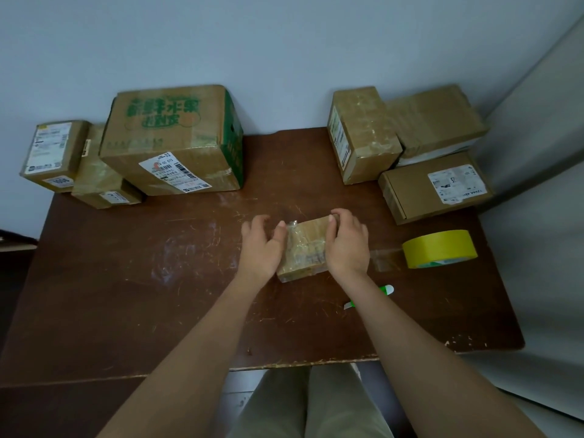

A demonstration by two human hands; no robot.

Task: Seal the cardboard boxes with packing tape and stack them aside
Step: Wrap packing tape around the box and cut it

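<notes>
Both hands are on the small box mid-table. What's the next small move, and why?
Probably press down the crumpled end of clear tape by the left hand; it stands up off the small box at its left edge. The right hand already steadies the box, so smoothing should finish that strip.

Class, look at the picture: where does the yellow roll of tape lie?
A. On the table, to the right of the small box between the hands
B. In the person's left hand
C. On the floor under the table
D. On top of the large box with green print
A: the yellow roll of tape rests on the brown table, to the right of the small box that the left hand and right hand hold.
</notes>
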